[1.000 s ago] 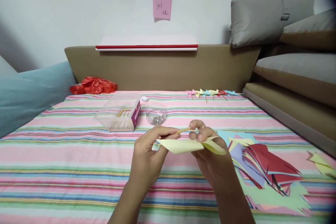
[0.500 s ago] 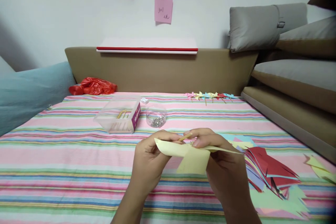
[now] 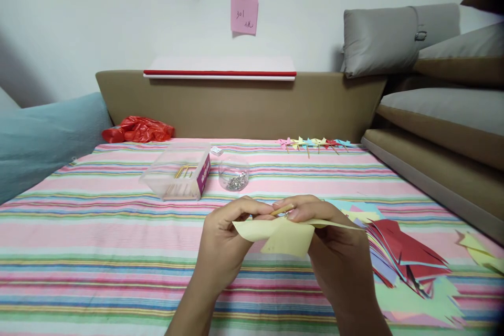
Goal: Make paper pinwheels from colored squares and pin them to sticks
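A pale yellow paper pinwheel (image 3: pixel 291 238) with folded blades is held up above the striped cloth. My right hand (image 3: pixel 340 244) is closed on its middle, the thumb pressing near the centre. My left hand (image 3: pixel 226 239) grips a thin wooden stick (image 3: pixel 282 210), whose end sticks out between the fingers of both hands, right behind the paper. The stick and the pinwheel's centre meet or nearly touch; the exact contact is hidden by my fingers.
A clear plastic box (image 3: pixel 157 178) holds wooden sticks. Beside it stands a round clear tub (image 3: pixel 233 174) of small metal pieces. Finished pinwheels (image 3: pixel 309 143) lie at the back. Cut coloured paper (image 3: pixel 405 252) is piled at right, near a yellow piece (image 3: pixel 482 253).
The stick's end has shifted slightly right and down between my fingers. The pinwheel's lower blade has tilted up a little. Both hands stay close together.
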`<action>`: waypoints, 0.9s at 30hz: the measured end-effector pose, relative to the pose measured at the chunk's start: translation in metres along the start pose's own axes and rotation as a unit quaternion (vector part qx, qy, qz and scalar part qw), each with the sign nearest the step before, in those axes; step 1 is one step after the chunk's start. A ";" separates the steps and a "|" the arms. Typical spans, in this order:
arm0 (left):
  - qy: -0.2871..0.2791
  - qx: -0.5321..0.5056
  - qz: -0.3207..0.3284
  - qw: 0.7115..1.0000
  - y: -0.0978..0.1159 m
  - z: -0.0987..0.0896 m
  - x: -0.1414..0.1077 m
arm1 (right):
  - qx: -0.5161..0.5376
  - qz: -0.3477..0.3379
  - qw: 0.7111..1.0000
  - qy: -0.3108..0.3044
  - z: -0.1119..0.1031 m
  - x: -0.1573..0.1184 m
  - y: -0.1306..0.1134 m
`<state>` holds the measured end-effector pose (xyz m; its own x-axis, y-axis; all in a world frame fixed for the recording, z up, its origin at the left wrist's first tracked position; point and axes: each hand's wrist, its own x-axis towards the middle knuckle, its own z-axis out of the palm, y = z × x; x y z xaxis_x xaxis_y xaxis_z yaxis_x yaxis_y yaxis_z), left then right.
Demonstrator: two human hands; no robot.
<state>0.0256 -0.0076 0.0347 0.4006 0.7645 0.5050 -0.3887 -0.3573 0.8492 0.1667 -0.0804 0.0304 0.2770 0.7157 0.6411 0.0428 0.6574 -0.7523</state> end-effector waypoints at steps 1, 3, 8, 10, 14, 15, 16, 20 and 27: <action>-0.002 0.005 0.005 1.000 0.001 0.000 0.000 | 0.001 0.004 1.000 0.000 0.000 0.000 0.000; -0.004 0.021 0.014 1.000 0.002 -0.002 0.001 | 0.001 0.003 1.000 0.000 0.000 -0.001 0.000; -0.018 0.047 0.039 0.998 0.003 -0.006 0.002 | 0.005 -0.005 1.000 -0.005 0.001 0.000 0.002; -0.025 0.053 0.049 0.997 0.002 -0.008 0.001 | 0.019 -0.007 1.000 -0.005 0.002 -0.001 0.003; -0.040 0.071 0.069 0.994 0.003 -0.011 0.000 | 0.034 -0.017 0.999 0.007 0.004 -0.002 0.004; -0.043 0.077 0.078 0.993 0.003 -0.012 0.001 | 0.037 -0.017 0.999 0.010 0.004 -0.003 0.005; -0.046 0.084 0.090 0.991 0.004 -0.013 0.001 | 0.041 -0.017 0.999 0.011 0.005 -0.004 0.006; -0.059 0.112 0.136 0.983 0.004 -0.017 0.003 | 0.061 -0.014 0.998 0.022 0.008 -0.006 0.010; -0.049 0.147 0.165 0.974 0.007 -0.018 0.005 | 0.108 -0.007 0.994 0.023 0.014 -0.008 0.019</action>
<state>0.0103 0.0029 0.0400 0.3771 0.5317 0.7583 -0.2609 -0.7246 0.6378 0.1524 -0.0701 0.0131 0.3225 0.6983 0.6390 -0.1595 0.7055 -0.6905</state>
